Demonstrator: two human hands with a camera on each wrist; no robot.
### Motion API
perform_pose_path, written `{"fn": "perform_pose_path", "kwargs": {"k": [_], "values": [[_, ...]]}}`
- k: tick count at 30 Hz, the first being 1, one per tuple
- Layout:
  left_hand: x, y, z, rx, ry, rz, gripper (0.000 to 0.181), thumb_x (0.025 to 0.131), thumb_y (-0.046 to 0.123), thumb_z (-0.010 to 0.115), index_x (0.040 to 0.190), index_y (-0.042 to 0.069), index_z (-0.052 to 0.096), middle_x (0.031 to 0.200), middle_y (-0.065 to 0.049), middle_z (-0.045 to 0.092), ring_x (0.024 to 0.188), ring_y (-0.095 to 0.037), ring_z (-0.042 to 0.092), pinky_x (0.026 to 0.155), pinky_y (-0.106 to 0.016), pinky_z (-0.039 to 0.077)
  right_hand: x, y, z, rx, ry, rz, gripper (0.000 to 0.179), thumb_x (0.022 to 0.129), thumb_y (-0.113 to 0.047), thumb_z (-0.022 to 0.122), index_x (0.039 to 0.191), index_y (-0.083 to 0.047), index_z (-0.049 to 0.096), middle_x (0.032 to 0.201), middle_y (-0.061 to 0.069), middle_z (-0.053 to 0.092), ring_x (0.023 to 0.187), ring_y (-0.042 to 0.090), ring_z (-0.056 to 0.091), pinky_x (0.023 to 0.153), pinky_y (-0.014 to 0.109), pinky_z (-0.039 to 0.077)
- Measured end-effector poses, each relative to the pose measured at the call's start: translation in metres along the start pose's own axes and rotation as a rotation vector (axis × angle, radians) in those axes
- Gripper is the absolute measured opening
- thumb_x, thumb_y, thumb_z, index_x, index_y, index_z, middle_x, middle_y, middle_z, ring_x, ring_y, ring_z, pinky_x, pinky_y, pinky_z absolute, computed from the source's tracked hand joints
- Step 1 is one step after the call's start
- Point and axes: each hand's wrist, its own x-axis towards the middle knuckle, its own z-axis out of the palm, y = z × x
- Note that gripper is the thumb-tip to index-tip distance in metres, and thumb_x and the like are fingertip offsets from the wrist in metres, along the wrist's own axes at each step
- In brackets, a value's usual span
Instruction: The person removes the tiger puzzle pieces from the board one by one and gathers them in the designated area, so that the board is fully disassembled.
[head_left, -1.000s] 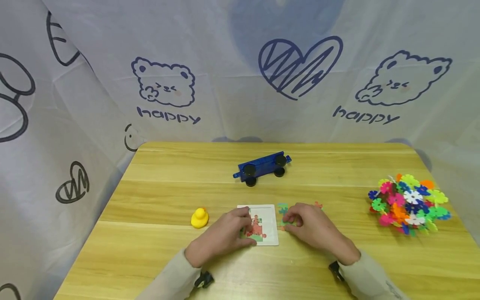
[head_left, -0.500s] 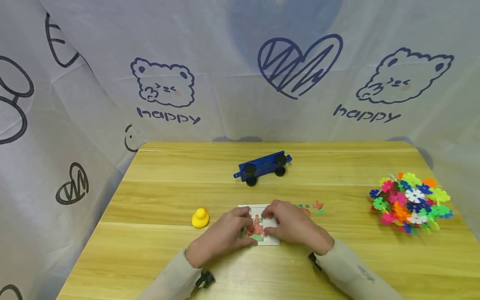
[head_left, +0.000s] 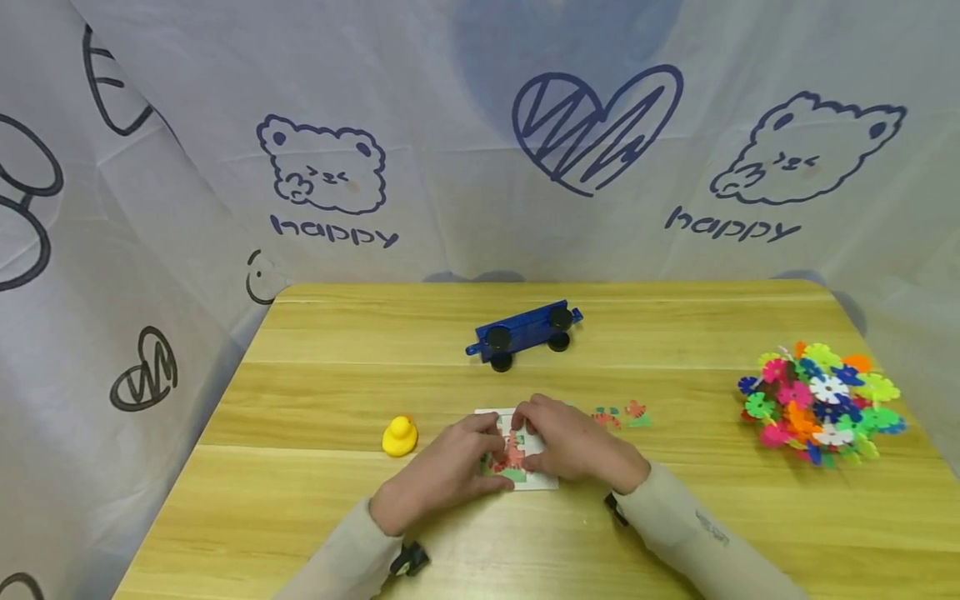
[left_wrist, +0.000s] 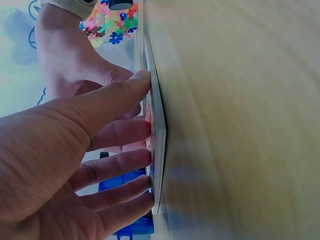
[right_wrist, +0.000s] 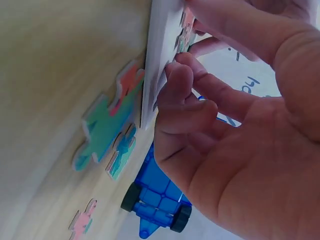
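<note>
A small white-framed jigsaw puzzle (head_left: 551,482), partly filled with a red and green picture, lies flat on the table. My left hand (head_left: 450,462) lies at its left side; in the left wrist view its thumb (left_wrist: 122,92) and nearly straight fingers (left_wrist: 117,165) rest on the frame. My right hand (head_left: 573,442) is over the puzzle's right part with its thumb and fingers bent together. It seems to pinch a puzzle piece, mostly hidden by the fingers. Loose puzzle pieces lie right of the frame, among them a green and red one (right_wrist: 107,122).
More loose pieces (head_left: 637,413) lie further right on the wooden table (head_left: 315,517). A yellow rubber duck (head_left: 401,437) sits to the left, and a blue toy wagon chassis (head_left: 525,331) with black wheels behind. At the right is a pile of colourful flower-shaped plastic pieces (head_left: 821,404).
My right hand has moved left from the loose pieces onto the puzzle, then shifted slightly further left there. My left hand has stayed on the frame.
</note>
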Motion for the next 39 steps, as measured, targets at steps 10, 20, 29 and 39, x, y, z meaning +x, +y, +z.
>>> {"fn": "perform_pose_path", "kwargs": {"k": [10,20,29,39], "values": [[0.0,-0.001,0.001,0.018,0.005,0.027,0.029,0.09,0.03,0.092,0.105,0.008,0.082,0.116,-0.004,0.071,0.112,-0.019,0.068,0.103,-0.035,0.062,0.002,0.003,0.001,0.14,0.01,-0.059,0.029,0.096,-0.004,0.079,0.119,-0.011,0.062,0.093,0.0,0.065,0.074,0.011,0.054,0.066,0.023,0.046],[0.001,-0.002,0.001,0.011,0.018,0.03,0.025,0.089,0.029,0.093,0.097,0.009,0.08,0.108,-0.001,0.069,0.098,-0.013,0.063,0.092,-0.03,0.061,0.001,0.012,0.007,0.231,0.119,-0.058,0.016,0.1,-0.002,0.067,0.114,-0.01,0.069,0.088,-0.006,0.069,0.075,0.006,0.062,0.071,0.021,0.054],[0.0,0.0,0.001,0.026,0.007,0.01,0.025,0.089,0.03,0.093,0.097,0.011,0.08,0.107,-0.001,0.068,0.105,-0.017,0.066,0.1,-0.034,0.062,-0.013,0.02,0.0,0.31,0.171,-0.054,0.006,0.103,-0.009,0.072,0.107,-0.013,0.073,0.09,-0.004,0.071,0.081,0.008,0.063,0.074,0.022,0.055],[-0.003,-0.002,0.0,0.022,0.001,0.044,0.024,0.091,0.028,0.092,0.099,0.008,0.08,0.101,0.001,0.065,0.084,-0.008,0.056,0.078,-0.018,0.056,-0.035,0.029,-0.006,0.366,0.164,-0.068,0.008,0.102,-0.011,0.076,0.109,-0.012,0.073,0.095,-0.001,0.073,0.085,0.008,0.066,0.076,0.024,0.057]]}}
